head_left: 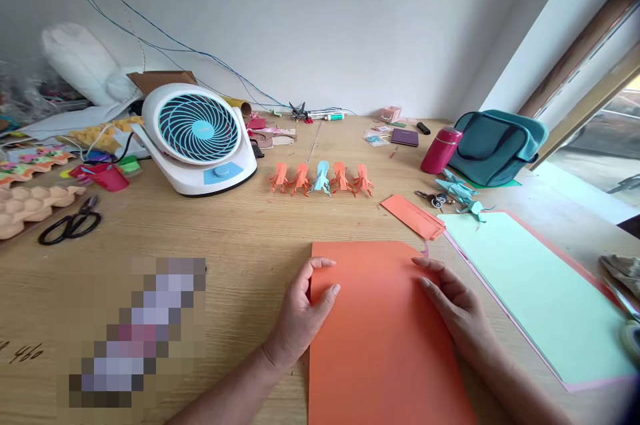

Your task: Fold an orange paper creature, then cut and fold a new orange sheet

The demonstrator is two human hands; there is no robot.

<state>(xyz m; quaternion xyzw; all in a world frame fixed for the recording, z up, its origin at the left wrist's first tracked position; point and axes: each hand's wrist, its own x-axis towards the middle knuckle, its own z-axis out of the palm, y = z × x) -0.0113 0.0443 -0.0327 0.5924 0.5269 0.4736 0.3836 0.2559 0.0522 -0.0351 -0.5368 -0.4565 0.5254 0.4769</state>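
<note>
A large sheet of orange paper [375, 338] lies in front of me on the wooden table. At its left edge is my left hand [309, 302], thumb and index finger curved over the sheet and apart from each other. My right hand [457, 305] holds the right edge, near the upper corner, with its thumb on the paper. Parts of the fingers on both hands are hidden. Beyond the sheet stands a row of small folded paper figures [321, 178], one light blue and the others orange. A few orange paper strips [413, 215] lie near the right hand.
On the right lie pale green sheets [535, 285], folded blue paper pieces [460, 188] and keys [436, 199]. Behind them stand a pink bottle [442, 150] and a teal bag [500, 147]. At left are a fan [200, 138], black scissors [71, 222], egg trays [35, 208] and a blurred-out item [140, 332].
</note>
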